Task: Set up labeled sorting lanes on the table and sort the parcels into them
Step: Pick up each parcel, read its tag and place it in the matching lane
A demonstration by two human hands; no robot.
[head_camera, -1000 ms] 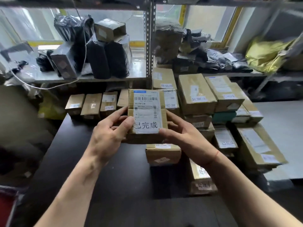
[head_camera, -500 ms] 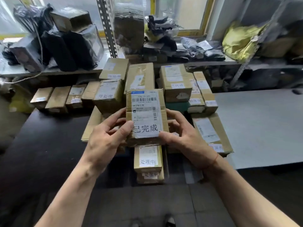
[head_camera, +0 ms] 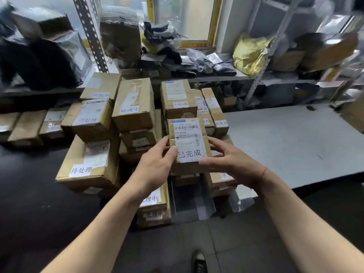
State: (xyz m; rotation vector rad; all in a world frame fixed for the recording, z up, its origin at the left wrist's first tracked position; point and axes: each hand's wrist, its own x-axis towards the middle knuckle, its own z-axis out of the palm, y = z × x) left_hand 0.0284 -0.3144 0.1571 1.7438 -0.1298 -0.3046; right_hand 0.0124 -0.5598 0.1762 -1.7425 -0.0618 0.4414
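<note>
I hold a small cardboard parcel point(head_camera: 188, 142) up in front of me; it bears a barcode label and a white sticker reading 已完成. My left hand point(head_camera: 157, 166) grips its left edge, thumb on the sticker. My right hand point(head_camera: 230, 160) grips its right edge, thumb on the front. Behind and below stands a pile of labeled cardboard parcels point(head_camera: 134, 107), some marked 待处理 or 处理中. A grey table point(head_camera: 295, 142) lies to the right and a dark table point(head_camera: 29, 184) to the left.
A metal shelf point(head_camera: 216, 77) behind the pile carries dark bags, wrapped boxes and a yellow bag point(head_camera: 250, 54). A row of small boxes point(head_camera: 27, 127) lines the far edge of the dark table. My shoe point(head_camera: 199, 261) shows on the floor below.
The view has swung right: the pile has slid left in view and the grey table has come into view. Both hands have kept their grip on the parcel.
</note>
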